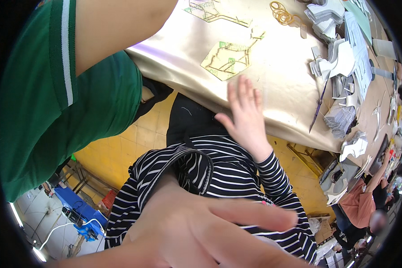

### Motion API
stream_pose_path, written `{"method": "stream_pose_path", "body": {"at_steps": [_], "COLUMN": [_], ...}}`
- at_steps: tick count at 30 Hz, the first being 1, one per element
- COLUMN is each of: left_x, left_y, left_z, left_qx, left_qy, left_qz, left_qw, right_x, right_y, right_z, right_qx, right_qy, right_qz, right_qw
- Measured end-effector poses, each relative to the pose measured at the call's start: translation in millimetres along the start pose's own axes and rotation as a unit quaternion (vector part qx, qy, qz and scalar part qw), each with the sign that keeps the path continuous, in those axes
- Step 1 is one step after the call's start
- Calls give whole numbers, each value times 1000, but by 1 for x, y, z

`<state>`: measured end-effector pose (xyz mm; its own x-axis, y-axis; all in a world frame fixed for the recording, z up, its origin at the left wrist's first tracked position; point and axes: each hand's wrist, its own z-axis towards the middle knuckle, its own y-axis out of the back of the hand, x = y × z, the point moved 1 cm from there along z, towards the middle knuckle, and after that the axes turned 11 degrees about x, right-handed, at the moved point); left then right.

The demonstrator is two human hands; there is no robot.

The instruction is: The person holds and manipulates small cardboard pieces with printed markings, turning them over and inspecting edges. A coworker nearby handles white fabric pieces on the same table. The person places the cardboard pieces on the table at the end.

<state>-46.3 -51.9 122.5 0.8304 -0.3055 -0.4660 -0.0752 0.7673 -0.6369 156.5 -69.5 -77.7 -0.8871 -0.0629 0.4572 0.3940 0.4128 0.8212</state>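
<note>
My left hand (pixel 196 230) is raised very close to the head camera, its fingers stretched apart and nothing seen in it. Some of its fingertips run past the lower edge of the picture. My right hand (pixel 248 118) reaches over the near edge of the gold-coloured table covering (pixel 283 82), palm down with fingers extended. It holds nothing; whether it presses on the surface I cannot tell. Just beyond its fingertips lies a flat pale-green printed piece (pixel 227 60) with dark lines on it. A second such piece (pixel 216 12) is farther back.
A person in a green shirt (pixel 100 100) stands close on my left, an arm over the table. Rubber bands (pixel 281 13) lie at the back. On the right are stacked grey-white cut pieces (pixel 341 58) and a thin purple tool (pixel 318 107). Another person (pixel 359 203) is far right.
</note>
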Motion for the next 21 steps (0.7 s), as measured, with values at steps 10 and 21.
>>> {"method": "stream_pose_path", "body": {"at_steps": [10, 21], "left_x": [78, 123], "left_y": [111, 213], "left_z": [-2, -27], "left_qx": [-98, -125], "left_qy": [220, 412], "left_qz": [564, 713], "left_qw": [790, 553], "right_x": [-27, -70], "right_y": [25, 25], "right_z": [-17, 3], "right_qx": [-185, -276], "right_qy": [82, -146], "right_qz": [238, 15], "right_qw": [950, 950]}}
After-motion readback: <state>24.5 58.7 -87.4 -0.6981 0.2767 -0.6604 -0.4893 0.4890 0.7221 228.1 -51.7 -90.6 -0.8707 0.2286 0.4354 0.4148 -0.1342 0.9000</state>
